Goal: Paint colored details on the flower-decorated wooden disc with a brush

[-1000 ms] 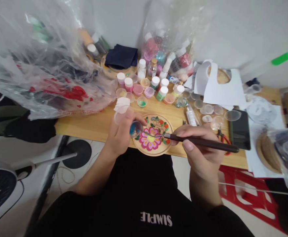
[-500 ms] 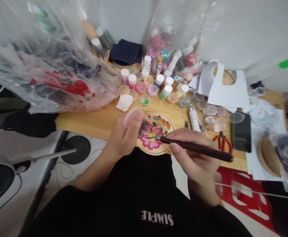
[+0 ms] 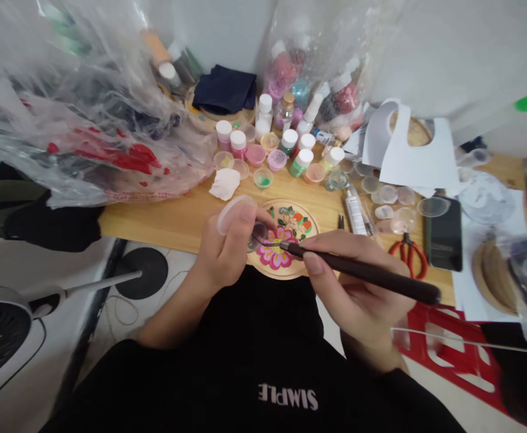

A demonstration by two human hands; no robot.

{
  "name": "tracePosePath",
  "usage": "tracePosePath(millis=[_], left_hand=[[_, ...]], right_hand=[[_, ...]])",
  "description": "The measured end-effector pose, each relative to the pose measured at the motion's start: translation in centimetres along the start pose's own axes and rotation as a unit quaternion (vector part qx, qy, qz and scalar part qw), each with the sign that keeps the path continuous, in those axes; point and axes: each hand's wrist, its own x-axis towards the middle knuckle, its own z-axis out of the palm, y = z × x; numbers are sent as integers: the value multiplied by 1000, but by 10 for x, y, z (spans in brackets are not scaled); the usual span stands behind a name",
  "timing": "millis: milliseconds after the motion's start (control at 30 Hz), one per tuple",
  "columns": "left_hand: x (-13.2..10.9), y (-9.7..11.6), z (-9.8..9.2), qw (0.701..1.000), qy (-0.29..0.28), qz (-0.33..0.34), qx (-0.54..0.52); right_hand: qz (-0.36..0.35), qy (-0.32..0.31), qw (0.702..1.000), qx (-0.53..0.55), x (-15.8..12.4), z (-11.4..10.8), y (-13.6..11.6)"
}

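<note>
A round wooden disc painted with a pink flower lies at the near edge of the wooden table. My left hand is closed round a small clear plastic cup with its hinged lid up, held just left of the disc. My right hand pinches a dark-handled tool; its thin metal tip reaches into the cup over the disc's left side.
Small paint pots and white-capped bottles crowd the table behind the disc. Large plastic bags fill the left. Glue tube, red pliers, black phone and white paper lie to the right. A red stool stands below.
The tool tip has moved left off the flower and into the cup in my left hand. The cup has turned, so its blue contents no longer show.
</note>
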Motion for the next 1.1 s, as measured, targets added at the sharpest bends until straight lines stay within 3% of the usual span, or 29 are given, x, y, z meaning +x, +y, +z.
tracePosePath(millis=[100, 233, 367, 767, 933, 1100], left_hand=[[0, 2, 1, 1000, -1, -6, -15], [1, 7, 2, 1000, 9, 12, -9], [1, 7, 3, 1000, 8, 14, -12], [0, 12, 5, 1000, -3, 1, -15], [-1, 6, 6, 999, -15, 38, -15], [0, 0, 6, 992, -21, 122, 26]], right_hand=[[5, -28, 1000, 12, 1, 2, 0], [4, 2, 1000, 11, 2, 3, 0], [12, -9, 1000, 26, 0, 0, -3], [17, 87, 995, 44, -4, 4, -5], [14, 105, 993, 55, -4, 6, 0], [74, 91, 989, 91, -2, 10, 10]])
